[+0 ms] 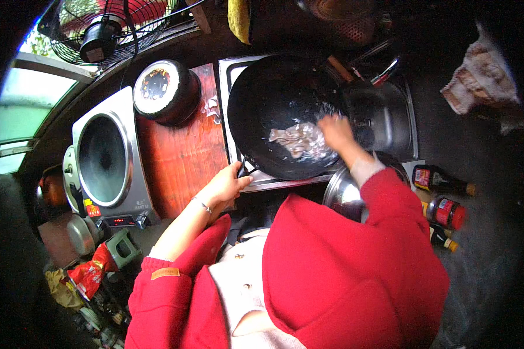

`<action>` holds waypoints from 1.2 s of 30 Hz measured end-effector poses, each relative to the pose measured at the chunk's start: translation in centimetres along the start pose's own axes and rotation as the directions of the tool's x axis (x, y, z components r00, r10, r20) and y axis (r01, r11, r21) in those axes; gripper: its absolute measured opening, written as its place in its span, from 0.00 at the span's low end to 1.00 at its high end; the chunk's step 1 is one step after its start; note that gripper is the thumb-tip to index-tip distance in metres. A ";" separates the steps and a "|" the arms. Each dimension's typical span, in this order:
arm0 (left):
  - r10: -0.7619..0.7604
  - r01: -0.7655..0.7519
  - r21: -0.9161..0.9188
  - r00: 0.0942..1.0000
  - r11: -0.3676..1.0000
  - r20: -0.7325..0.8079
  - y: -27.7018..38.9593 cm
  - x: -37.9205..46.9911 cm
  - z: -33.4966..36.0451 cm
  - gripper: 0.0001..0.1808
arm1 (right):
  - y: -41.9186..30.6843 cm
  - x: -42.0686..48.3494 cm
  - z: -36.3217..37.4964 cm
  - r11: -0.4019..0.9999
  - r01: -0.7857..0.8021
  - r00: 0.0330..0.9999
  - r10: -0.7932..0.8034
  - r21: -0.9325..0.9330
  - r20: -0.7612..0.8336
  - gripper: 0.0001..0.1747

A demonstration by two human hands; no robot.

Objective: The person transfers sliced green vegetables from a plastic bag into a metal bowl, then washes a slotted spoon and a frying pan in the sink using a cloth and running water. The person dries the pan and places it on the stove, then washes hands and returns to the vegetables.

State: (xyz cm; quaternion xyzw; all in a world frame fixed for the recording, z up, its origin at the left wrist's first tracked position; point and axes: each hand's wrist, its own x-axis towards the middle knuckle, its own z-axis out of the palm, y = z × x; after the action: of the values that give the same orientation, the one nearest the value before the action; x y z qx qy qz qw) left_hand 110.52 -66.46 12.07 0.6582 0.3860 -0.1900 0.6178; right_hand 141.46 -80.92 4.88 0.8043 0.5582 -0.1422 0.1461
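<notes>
A large black wok (pixel 266 100) rests over the left side of a stainless steel sink (pixel 412 126), tilted so that its inside faces me. My left hand (pixel 229 183) grips the wok's dark handle (pixel 243 168) at the near left rim. Inside the wok my right hand (pixel 337 131), blurred, is closed on one end of a wet, pale cloth (pixel 299 137). Water glistens around the cloth. The exact grip of the right fingers is hard to see.
Left of the sink, a dark pot (pixel 187 96) stands on a red wooden board (pixel 179 152). Beyond it is an induction cooker (pixel 133 174). A metal lid (pixel 343 192) lies below my right forearm, near several sauce bottles (pixel 436 179). A fan (pixel 102 35) stands at the window.
</notes>
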 end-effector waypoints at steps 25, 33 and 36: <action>0.021 -0.020 -0.043 1.000 0.999 0.016 -0.7 0.3 0.2 0.14 | 0.6 5.7 2.4 0.993 0.117 0.844 -0.092 0.014 -0.528 0.13; 0.031 -0.029 -0.087 0.999 0.996 0.021 -0.9 0.8 0.5 0.13 | -7.1 -2.7 0.6 0.887 -0.181 0.972 0.096 0.426 0.214 0.27; 0.033 -0.029 -0.084 0.999 0.996 0.043 -0.3 0.7 0.3 0.14 | -10.9 -2.6 0.8 0.782 -0.120 0.989 0.042 0.612 0.141 0.37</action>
State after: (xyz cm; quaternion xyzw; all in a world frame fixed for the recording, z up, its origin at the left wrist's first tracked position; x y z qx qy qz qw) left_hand 110.83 -66.61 11.36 0.6335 0.3696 -0.1788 0.6558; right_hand 130.33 -79.79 4.35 0.8209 0.4360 -0.3586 -0.0863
